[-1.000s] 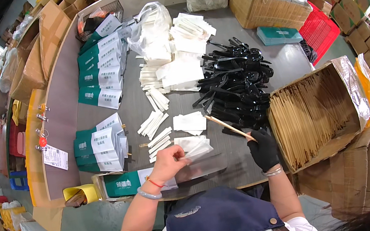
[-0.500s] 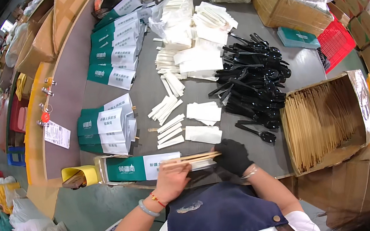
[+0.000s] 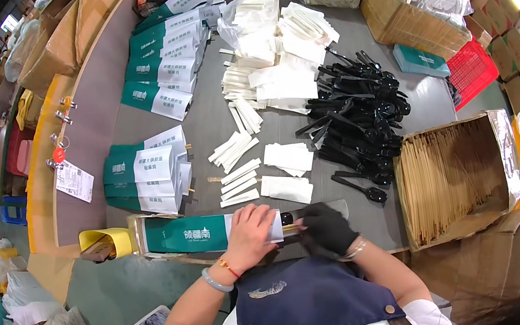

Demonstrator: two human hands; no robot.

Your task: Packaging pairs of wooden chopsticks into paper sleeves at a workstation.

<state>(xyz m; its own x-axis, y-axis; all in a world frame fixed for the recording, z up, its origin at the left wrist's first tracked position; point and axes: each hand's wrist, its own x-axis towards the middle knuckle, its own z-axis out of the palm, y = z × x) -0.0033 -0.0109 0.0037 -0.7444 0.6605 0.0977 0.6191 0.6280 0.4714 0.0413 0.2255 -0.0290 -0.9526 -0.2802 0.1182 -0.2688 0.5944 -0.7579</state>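
A green and white paper sleeve [image 3: 195, 233] lies along the table's front edge, at the top of a stack in a narrow box. My left hand [image 3: 251, 233] grips its white open end, fingers over the top and thumb below. At that mouth my right hand [image 3: 330, 229], in a black glove with bare fingertips, pinches a pair of wooden chopsticks [image 3: 292, 230] partly inside the sleeve. The black end of a spoon [image 3: 286, 218] shows beside them. The glove is slightly blurred.
Beyond lie white paper packets [image 3: 287, 189], a heap of black plastic spoons [image 3: 361, 112] and, at the left, filled sleeves [image 3: 142, 171]. An open carton of chopsticks [image 3: 453, 179] stands right; a yellow holder [image 3: 109, 243] sits left of the narrow box.
The chopsticks, held above the sleeve between both hands earlier, are now partly inside it. My left hand has shifted right onto the sleeve's open end, and the sleeve has moved right.
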